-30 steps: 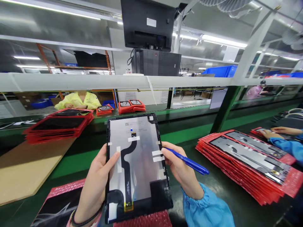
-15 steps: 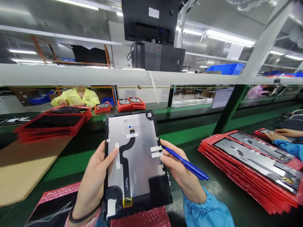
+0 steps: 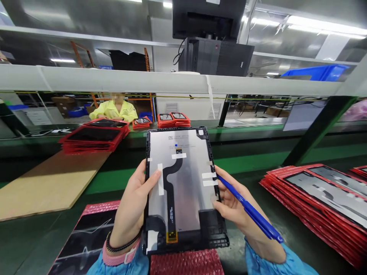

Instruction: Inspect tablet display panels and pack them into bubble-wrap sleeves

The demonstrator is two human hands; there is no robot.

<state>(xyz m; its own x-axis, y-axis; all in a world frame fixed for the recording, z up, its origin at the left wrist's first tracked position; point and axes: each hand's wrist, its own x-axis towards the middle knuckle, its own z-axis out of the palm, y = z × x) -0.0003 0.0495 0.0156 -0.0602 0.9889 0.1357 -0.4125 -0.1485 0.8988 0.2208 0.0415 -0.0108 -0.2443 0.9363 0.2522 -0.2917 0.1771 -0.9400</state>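
Note:
Upright and tilted towards me, a tablet screen panel (image 3: 189, 191) shows its silver back, black frame, dark ribbon cable and white tape strips. My left hand (image 3: 134, 198) grips its left edge, thumb flat on the back beside a tape strip. At the right edge, my right hand (image 3: 237, 202) pinches the frame with its thumb low on the side. A blue pen (image 3: 249, 208) lies across that same hand, its tip end by the tape strips. Below the panel is red bubble wrap (image 3: 186, 263), partly hidden.
Dark screens on red wrap (image 3: 93, 139) are stacked on a wooden board (image 3: 54, 183) at left. Another dark screen (image 3: 86, 233) lies near my left forearm. Panels in red bubble bags (image 3: 318, 206) pile up at right. A person in yellow (image 3: 114, 110) sits across the bench.
My view has swung left, so the background sits further right. The panel stays in both hands; my right thumb has slid lower along its edge, and the pen points more steeply downward.

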